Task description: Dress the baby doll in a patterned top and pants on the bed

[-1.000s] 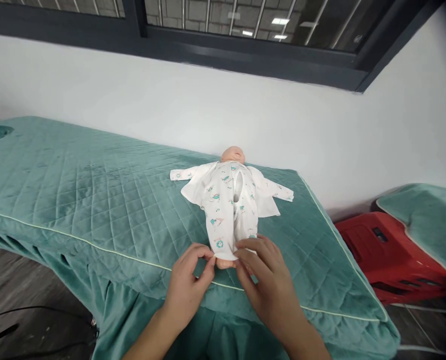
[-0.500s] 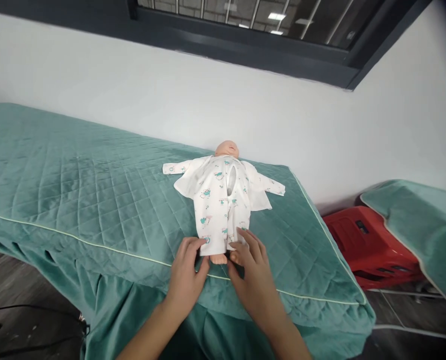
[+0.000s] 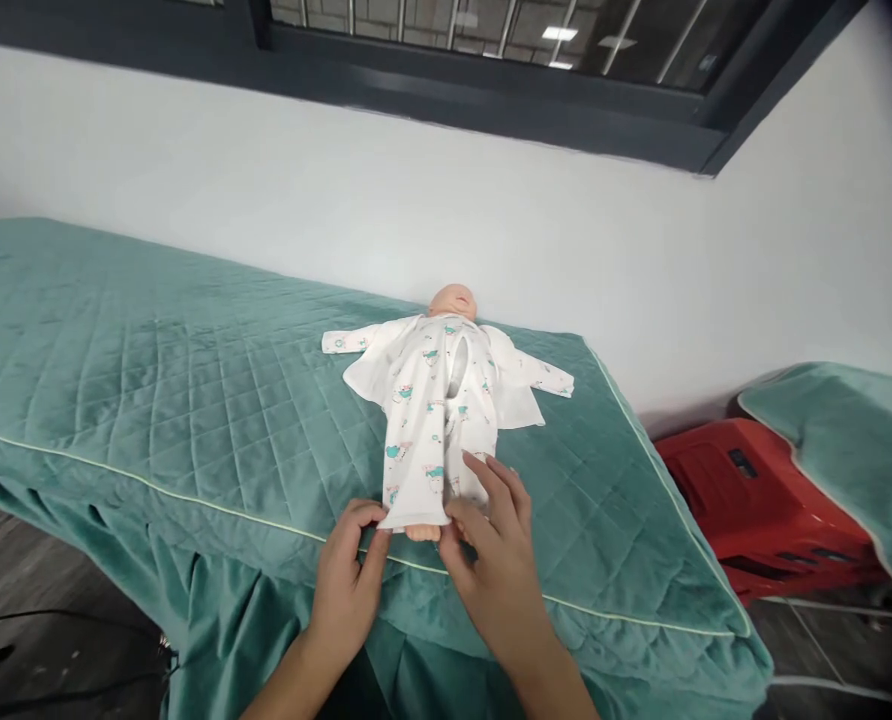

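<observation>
A baby doll [image 3: 452,300] lies on its back on the green quilted cover [image 3: 213,400], its head toward the wall. It wears a white top [image 3: 517,385] with sleeves spread sideways. White printed pants [image 3: 416,430] lie over its body and legs, with an oval opening near the middle. My left hand [image 3: 352,570] pinches the left corner of a pant-leg hem. The other corner of that hem is between the thumb and finger of my right hand [image 3: 495,550]. Toes show just under the hem between my hands.
A white wall [image 3: 303,190] and a dark window frame [image 3: 491,110] rise behind the bed. At the right stands a red plastic object [image 3: 761,500] partly under green cloth [image 3: 851,430]. Cables [image 3: 63,615] lie on the floor at lower left.
Both hands have moved slightly left and toward me, now pinching the hem's two corners. That pant leg is drawn straighter and lower over the foot. The view has shifted a little.
</observation>
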The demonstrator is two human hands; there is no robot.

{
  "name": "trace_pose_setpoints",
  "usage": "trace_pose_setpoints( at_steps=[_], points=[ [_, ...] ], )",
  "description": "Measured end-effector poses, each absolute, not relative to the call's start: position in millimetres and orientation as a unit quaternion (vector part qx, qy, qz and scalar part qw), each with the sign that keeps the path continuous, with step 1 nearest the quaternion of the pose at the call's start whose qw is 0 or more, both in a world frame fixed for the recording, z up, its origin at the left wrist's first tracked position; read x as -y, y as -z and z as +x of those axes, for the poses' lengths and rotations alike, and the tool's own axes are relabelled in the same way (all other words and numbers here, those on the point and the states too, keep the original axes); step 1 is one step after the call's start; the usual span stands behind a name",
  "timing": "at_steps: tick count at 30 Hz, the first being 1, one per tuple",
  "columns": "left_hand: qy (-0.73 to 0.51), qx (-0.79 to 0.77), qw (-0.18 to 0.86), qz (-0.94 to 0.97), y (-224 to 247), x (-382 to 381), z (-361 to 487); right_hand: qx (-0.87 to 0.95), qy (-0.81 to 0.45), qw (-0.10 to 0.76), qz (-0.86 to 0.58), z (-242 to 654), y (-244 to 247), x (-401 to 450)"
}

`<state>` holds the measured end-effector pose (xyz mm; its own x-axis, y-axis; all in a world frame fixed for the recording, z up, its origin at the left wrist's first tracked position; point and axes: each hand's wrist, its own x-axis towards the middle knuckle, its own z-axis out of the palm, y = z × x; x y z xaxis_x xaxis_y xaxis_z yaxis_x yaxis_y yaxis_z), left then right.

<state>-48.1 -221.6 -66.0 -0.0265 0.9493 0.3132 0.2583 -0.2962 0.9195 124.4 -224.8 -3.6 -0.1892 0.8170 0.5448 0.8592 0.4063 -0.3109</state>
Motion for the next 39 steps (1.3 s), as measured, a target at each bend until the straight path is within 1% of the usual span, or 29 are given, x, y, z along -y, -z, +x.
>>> trace_pose_setpoints(
  at_steps=[3, 6, 8, 10, 13, 17, 22, 25, 28, 32, 34, 36, 39],
  points=[
    [-0.494, -0.496, 0.315, 0.641, 69.4, 227.4, -50.5, 0.783, 0.033, 0.326, -0.529, 125.0, 0.5, 232.0],
    [-0.496, -0.511, 0.251, 0.656, 62.0, 231.0, -45.9, 0.779, 0.001, 0.317, -0.541, 128.1, 2.1, 235.5],
    [-0.507, -0.500, 0.200, 0.673, 50.2, 230.7, -39.4, 0.757, -0.038, 0.334, -0.561, 134.5, 3.3, 237.9],
    [-0.498, -0.463, 0.165, 0.714, 35.1, 227.4, -30.9, 0.724, -0.080, 0.371, -0.576, 143.6, 4.8, 240.8],
    [-0.428, -0.411, 0.128, 0.795, 14.6, 218.3, -17.8, 0.689, -0.121, 0.398, -0.594, 157.1, 11.6, 244.1],
    [-0.328, -0.422, 0.085, 0.841, 7.3, 207.6, -6.1, 0.681, -0.119, 0.354, -0.630, 164.2, 28.0, 241.6],
    [-0.297, -0.453, 0.025, 0.840, 20.5, 200.6, -0.8, 0.674, -0.097, 0.321, -0.659, 159.1, 34.8, 231.1],
    [-0.309, -0.454, 0.022, 0.835, 22.1, 197.6, -1.2, 0.686, -0.106, 0.306, -0.651, 161.0, 27.7, 225.6],
    [-0.346, -0.444, 0.054, 0.825, 15.2, 198.1, -4.2, 0.704, -0.122, 0.305, -0.629, 169.5, 12.7, 226.5],
    [-0.429, -0.412, 0.112, 0.796, 3.6, 206.2, -9.0, 0.720, -0.108, 0.354, -0.588, 178.8, -13.7, 241.7],
    [-0.458, -0.400, 0.118, 0.785, 1.1, 212.2, -10.0, 0.730, -0.090, 0.370, -0.567, 178.9, -22.3, 251.3],
    [-0.463, -0.397, 0.112, 0.785, 1.6, 218.6, -10.3, 0.741, -0.069, 0.369, -0.556, 177.5, -24.5, 259.0],
    [-0.439, -0.394, 0.110, 0.800, 7.4, 226.8, -13.1, 0.757, -0.059, 0.340, -0.555, 177.8, -17.6, 264.7]
  ],
)
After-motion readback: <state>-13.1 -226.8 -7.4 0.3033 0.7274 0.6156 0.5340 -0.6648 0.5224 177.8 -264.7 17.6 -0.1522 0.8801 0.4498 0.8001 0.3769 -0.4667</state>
